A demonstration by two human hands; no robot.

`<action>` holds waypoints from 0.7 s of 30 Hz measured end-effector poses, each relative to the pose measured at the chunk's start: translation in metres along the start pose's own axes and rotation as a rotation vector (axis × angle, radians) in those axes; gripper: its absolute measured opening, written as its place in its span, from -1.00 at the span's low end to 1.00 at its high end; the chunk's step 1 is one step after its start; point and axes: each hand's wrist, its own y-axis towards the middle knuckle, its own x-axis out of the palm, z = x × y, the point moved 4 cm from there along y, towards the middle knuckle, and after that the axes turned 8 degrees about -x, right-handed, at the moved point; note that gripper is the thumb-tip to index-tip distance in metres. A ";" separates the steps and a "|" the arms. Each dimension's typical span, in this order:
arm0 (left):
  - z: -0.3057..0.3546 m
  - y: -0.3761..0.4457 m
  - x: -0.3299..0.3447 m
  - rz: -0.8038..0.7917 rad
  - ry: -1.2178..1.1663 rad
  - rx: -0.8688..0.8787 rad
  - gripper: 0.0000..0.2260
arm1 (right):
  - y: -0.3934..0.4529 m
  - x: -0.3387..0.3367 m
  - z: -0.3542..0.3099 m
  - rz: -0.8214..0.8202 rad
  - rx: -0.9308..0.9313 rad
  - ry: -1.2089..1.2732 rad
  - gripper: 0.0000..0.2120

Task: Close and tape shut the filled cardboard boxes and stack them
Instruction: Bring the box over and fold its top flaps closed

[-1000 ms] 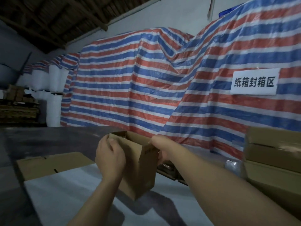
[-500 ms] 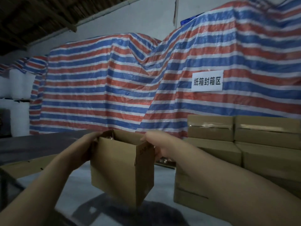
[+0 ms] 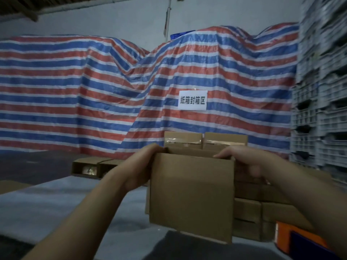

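The open box (image 3: 191, 196) hides its contents; left hand (image 3: 139, 169) and right hand (image 3: 247, 162) grip its sides, fingers seemingly curled over the rim. Behind stand taped boxes (image 3: 204, 140).

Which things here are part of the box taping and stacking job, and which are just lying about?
Part of the job:
- open cardboard box, held in the air
- left hand gripping its left side
- right hand gripping its right side
- stack of taped boxes behind it

Lying about:
- striped tarp
- paper sign
- grey plastic crates
- orange item
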 end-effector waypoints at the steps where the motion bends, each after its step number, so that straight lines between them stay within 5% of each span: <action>1: -0.001 0.005 0.014 -0.033 -0.025 0.029 -0.67 | -0.004 -0.016 0.007 0.020 0.012 0.024 -0.74; 4: -0.013 0.017 0.057 -0.091 -0.106 0.055 -0.70 | -0.016 -0.047 0.031 0.052 0.052 0.054 -0.61; 11: -0.078 0.027 0.113 0.050 -0.151 -0.089 -0.64 | -0.043 -0.045 0.107 0.159 0.231 0.134 -0.38; 17: -0.076 0.030 0.115 0.133 -0.128 -0.032 -0.67 | -0.047 -0.035 0.101 0.213 0.121 0.372 -0.73; 21: -0.082 0.032 0.112 0.155 -0.114 -0.010 -0.63 | -0.055 -0.025 0.098 0.288 -0.066 0.378 -0.78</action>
